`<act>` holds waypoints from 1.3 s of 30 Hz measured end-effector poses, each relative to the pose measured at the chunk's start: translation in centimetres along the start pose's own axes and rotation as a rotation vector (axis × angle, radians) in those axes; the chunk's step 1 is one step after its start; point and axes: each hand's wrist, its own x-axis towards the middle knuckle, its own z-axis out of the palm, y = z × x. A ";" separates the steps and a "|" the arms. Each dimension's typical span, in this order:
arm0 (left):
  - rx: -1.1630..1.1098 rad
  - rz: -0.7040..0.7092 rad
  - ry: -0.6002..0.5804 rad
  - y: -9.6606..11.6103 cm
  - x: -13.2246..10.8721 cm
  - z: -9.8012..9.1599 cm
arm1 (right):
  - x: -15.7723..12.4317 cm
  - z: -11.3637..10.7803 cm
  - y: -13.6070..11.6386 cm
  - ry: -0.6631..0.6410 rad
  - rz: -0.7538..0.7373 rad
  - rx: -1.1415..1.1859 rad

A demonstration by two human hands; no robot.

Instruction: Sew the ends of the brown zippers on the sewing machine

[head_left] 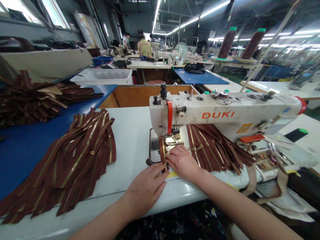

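Note:
A brown zipper [163, 153] with gold teeth runs lengthwise under the needle area of a white sewing machine [192, 111]. My left hand [146, 190] grips its near end, fingers together over the tape. Higher up, my right hand [183, 163] has its fingers closed on the zipper's right edge, close to the presser foot. The fingertips partly cover the zipper. Beneath the machine arm, right of my right hand, lies a fan of brown zippers [212, 150] with gold pulls. Another pile of brown zippers [82, 156] spreads over the table to the left.
More brown strips [37, 96] are heaped on a blue surface [25, 160] at far left. A parts tray [272, 163] with scissors sits at right. Behind stand a white bin [102, 76] and thread cones [227, 43]. A person in yellow [145, 48] is farther back.

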 end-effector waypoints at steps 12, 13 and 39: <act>0.030 -0.019 -0.024 -1.7 1.6 0.4 | 1.3 0.6 1.2 -0.036 -0.014 -0.073; 0.030 -0.026 -0.021 -1.9 1.8 0.5 | 1.5 0.6 1.4 -0.033 -0.012 -0.081; 0.092 -0.062 -0.006 -5.6 3.6 1.3 | 2.0 0.9 1.6 -0.017 0.073 -0.040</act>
